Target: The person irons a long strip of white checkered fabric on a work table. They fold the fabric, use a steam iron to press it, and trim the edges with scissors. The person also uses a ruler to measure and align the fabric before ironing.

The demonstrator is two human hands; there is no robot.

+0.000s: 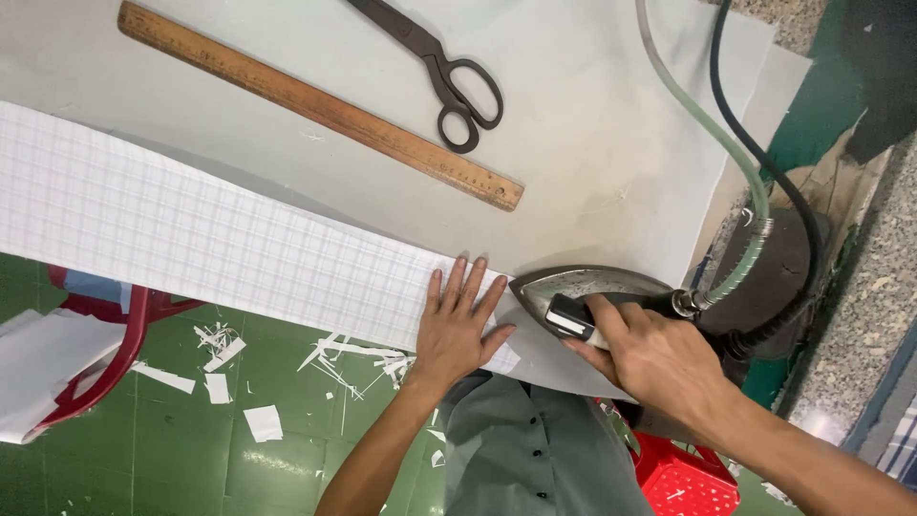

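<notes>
Iron at strip's end, table's near edge.
Right hand [659, 358] grips iron [597, 287] by its handle; looks heavy, rigid, best held there. Left hand [457, 325] open, flat on checked strip [191, 234]: thin, limp, probably slides easily.

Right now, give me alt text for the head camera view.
The right hand grips an iron at the end of a checked fabric strip, which the left hand presses flat on the table. Scissors and a wooden ruler lie beyond.
</notes>
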